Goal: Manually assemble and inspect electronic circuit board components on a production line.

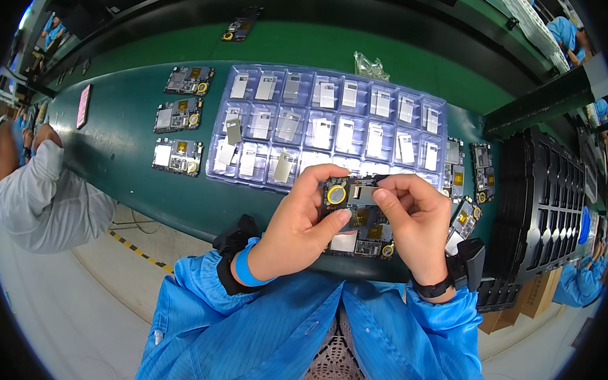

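A small circuit board (353, 217) with a round gold-rimmed part is held up above the near edge of the dark green workbench (123, 160), between both hands. The left hand (301, 221) is closed on the board's left side, its thumb laid across the lower face and its index finger curled over the top edge. The right hand (416, 220) is brought in from the other side, with thumb and forefinger pinched on a thin metal shield piece (367, 186) at the board's upper edge; the remaining fingers are folded behind it. Just beyond the hands a clear plastic tray (329, 126) is laid flat on the bench, its compartments filled with silver shield plates. Three more circuit boards (179, 116) are set in a column to the left of the tray, and several others are lined up along its right side. A stack of black moulded trays (549, 203) is seen at the far right. A pink flat object (83, 105) is lying near the bench's left end, and a co-worker's light sleeve (46, 197) is visible at the left rim
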Demonstrator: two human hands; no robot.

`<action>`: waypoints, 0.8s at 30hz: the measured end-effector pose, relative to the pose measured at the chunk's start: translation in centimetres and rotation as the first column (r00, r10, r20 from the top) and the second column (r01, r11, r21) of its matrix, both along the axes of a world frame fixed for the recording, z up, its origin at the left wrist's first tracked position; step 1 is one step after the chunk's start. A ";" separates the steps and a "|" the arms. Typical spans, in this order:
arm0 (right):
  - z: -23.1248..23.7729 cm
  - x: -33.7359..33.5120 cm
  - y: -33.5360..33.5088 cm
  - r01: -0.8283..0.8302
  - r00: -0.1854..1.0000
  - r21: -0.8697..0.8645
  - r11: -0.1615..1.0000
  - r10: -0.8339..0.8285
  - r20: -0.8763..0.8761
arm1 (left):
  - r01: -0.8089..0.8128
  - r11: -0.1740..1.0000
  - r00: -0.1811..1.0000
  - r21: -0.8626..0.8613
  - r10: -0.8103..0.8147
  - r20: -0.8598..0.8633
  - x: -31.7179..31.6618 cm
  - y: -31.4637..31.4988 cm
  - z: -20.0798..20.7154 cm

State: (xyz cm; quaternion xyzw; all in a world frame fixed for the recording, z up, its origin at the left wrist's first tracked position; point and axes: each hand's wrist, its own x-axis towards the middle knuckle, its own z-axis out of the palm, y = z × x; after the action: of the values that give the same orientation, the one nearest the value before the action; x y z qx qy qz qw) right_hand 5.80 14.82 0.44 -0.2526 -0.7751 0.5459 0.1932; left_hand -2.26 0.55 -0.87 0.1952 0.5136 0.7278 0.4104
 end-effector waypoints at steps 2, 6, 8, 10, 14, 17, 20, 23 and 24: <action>0.0 0.0 0.1 0.001 1.000 -0.002 1.000 -0.001 0.002 | 0.001 1.000 1.000 -0.012 -0.001 0.006 0.0 0.0 0.0; 0.1 0.0 0.1 0.002 1.000 -0.016 1.000 -0.002 0.023 | 0.001 1.000 1.000 -0.001 -0.002 -0.027 0.0 0.0 0.0; 0.3 0.0 0.0 0.007 1.000 -0.016 1.000 -0.007 0.029 | 0.001 1.000 0.999 0.004 -0.001 -0.047 0.0 0.1 0.0; 0.4 0.0 -0.1 -0.001 1.000 0.046 0.999 0.000 0.019 | -0.010 1.000 0.999 0.009 0.011 -0.050 0.1 0.1 -0.1; 1.0 -0.2 -0.5 0.056 0.998 0.010 0.998 -0.056 0.019 | -0.063 0.997 0.987 -0.038 0.057 -0.151 0.0 0.0 -0.3; 1.1 -0.1 -0.8 0.050 0.998 0.039 0.998 -0.052 0.037 | -0.158 0.987 0.963 0.015 0.157 -0.219 0.2 0.3 -0.7; 1.2 0.0 -1.0 0.069 0.998 0.088 0.994 -0.070 0.006 | -0.171 0.985 0.960 0.010 0.168 -0.225 0.3 0.4 -0.5; 1.2 0.1 -1.0 0.090 0.996 0.162 0.983 -0.091 -0.001 | -0.189 0.982 0.958 0.002 0.185 -0.220 0.5 0.6 -0.4; 1.2 0.2 -1.0 0.079 0.997 0.210 0.975 -0.074 -0.029 | -0.185 0.983 0.958 0.002 0.181 -0.223 0.5 0.6 -0.3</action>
State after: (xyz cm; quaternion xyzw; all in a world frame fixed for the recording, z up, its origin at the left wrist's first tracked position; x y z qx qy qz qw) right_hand 5.97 13.86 1.60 -0.2547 -0.8163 0.4555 0.2477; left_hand -1.73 1.17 -1.20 0.2231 0.5788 0.7315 0.2830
